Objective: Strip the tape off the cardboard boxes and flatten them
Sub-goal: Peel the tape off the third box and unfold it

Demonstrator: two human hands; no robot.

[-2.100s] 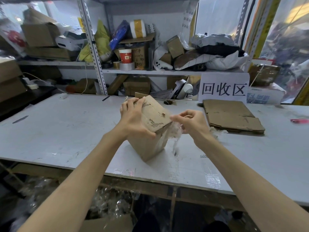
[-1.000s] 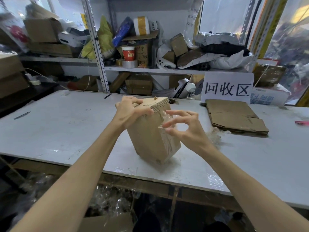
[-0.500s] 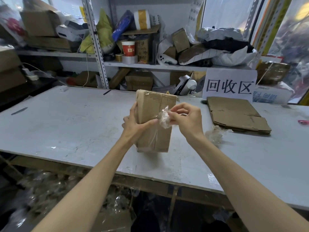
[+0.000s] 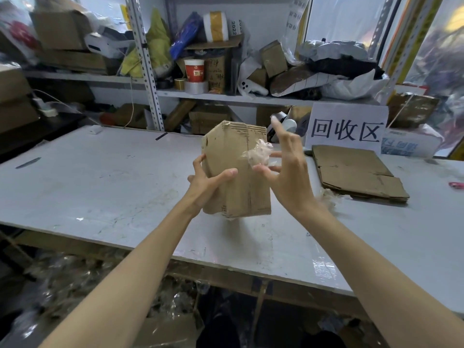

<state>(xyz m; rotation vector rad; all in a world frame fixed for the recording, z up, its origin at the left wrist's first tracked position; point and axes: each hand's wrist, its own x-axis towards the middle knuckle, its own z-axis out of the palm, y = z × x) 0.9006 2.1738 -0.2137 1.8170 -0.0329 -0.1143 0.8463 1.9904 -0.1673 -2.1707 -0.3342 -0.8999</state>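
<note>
A small brown cardboard box (image 4: 236, 172) stands upright just above the white table (image 4: 100, 184). My left hand (image 4: 206, 187) grips its left side, thumb across the front face. My right hand (image 4: 288, 179) hovers at the box's upper right with the fingers spread and mostly straight. A crumpled wad of clear tape (image 4: 258, 153) clings at its thumb and fingertips, just off the box's front. The box's top edge is torn and shows bare corrugation.
A stack of flattened cardboard (image 4: 356, 172) lies at the right under a white paper sign (image 4: 347, 129). Loose tape scraps (image 4: 331, 197) lie beside it. A cluttered metal shelf (image 4: 226, 96) stands behind the table. A pink object (image 4: 455, 185) lies at the far right edge.
The box was turned from tilted on the table to upright and lifted. My right hand pulled tape off into a wad, and its pinching fingers have now spread apart.
</note>
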